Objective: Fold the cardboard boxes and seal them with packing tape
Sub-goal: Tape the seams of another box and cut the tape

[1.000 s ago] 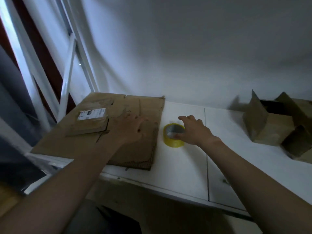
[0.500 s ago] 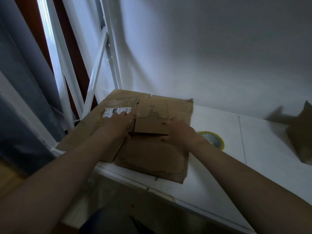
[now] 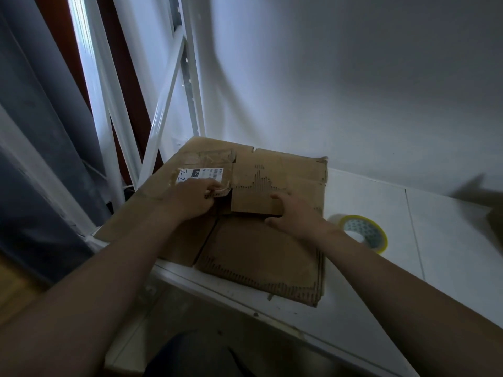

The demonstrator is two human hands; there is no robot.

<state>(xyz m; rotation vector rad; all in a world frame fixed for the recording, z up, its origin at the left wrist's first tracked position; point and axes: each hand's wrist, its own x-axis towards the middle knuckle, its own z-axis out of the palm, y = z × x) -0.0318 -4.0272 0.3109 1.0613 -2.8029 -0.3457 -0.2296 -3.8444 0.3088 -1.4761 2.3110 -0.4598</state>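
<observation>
Since my right grip [image 3: 296, 216] left the yellow tape roll [image 3: 368, 228], both it and my left grip [image 3: 190, 197] pinch the flat brown cardboard box [image 3: 258, 257]. Folding begins.

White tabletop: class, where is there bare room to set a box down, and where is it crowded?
Free: the tabletop behind the tape roll up to the wall, and right of the roll. Crowded: the left end, covered by the flattened cardboard.
</observation>
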